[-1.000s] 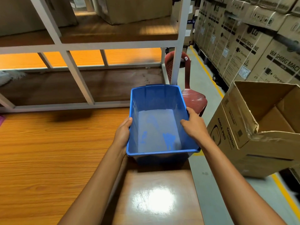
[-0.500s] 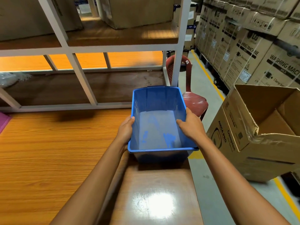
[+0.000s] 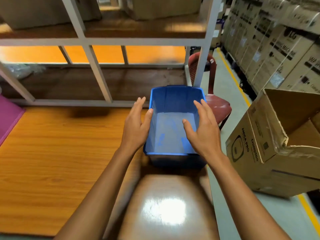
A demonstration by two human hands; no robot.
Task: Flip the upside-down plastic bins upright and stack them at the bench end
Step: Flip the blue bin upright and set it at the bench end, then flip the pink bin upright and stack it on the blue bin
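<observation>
Now the blue bin sits upright at the right end of the bench, near its edge. Both hands are spread and empty — the left hand beside the bin's left wall, the right hand over its right rim. A red chair stands just past the bench end.

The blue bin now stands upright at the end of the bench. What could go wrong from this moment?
1. The blue bin sits close to the bench end, above the red chair; a nudge might tip it off.
2. Both open hands, left hand and right hand, hover beside its rim and could bump it.
</observation>
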